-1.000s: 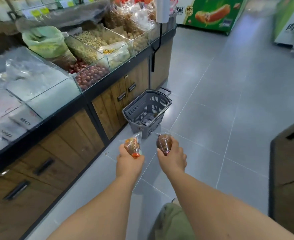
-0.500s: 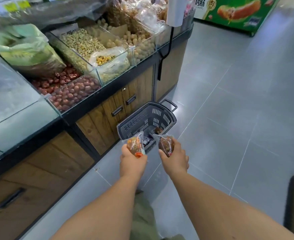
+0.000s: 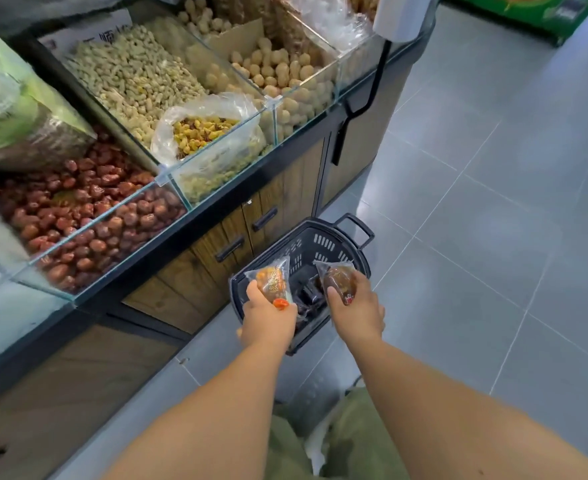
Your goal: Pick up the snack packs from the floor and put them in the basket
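We held one snack pack in each hand above the basket (image 3: 321, 241), which stood on the grey tiled floor (image 3: 493, 237) just beside the wooden cabinet (image 3: 223, 244) of the bulk-food counter.

Our left hand (image 3: 268, 317) had its fingers and thumb curled round the lower end of the orange snack pack (image 3: 271, 280). The pack's long axis ran away from us, and its flat sealed end pointed forward over the near left part of the basket.

Our right hand (image 3: 356, 313) gripped the brown snack pack (image 3: 339, 280) in the same way, by its nearer end. Its long axis also ran away from us, with the wide clear seal pointing toward the basket's far wall. The two packs lay roughly parallel, apart from each other, with neither touching the basket.

Between them we could see dark packs (image 3: 308, 294) lying at the bottom of the basket. The basket's handle (image 3: 358, 226) stuck out on its far side.

On the counter, glass bins held red dates (image 3: 78, 216) and peanuts (image 3: 133, 74).
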### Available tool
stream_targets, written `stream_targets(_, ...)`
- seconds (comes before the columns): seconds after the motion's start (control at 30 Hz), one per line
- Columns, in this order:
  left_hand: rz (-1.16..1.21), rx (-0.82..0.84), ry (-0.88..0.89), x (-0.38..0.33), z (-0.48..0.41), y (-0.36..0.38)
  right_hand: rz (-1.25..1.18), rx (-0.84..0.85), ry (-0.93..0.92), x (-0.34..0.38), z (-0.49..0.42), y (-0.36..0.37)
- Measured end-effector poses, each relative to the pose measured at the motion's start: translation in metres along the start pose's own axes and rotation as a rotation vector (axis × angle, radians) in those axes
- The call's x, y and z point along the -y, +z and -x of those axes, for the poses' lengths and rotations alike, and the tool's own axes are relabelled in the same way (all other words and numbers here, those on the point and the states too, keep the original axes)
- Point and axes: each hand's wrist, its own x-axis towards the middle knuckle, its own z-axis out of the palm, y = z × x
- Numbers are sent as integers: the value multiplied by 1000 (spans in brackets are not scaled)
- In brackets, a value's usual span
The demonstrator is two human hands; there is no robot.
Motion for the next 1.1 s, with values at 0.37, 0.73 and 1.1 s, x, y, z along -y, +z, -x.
stream_targets(0.37, 261, -75, -255, -91, -82, 65, 176, 239, -115, 25, -168, -13)
stream_targets(0.73, 329, -135, -453, -104, -166, 143, 272, 349, -52, 16, -287, 50)
stream_targets(1.1, 285, 28, -577, -39, -274, 246, 529, 420, -54, -57, -374, 174)
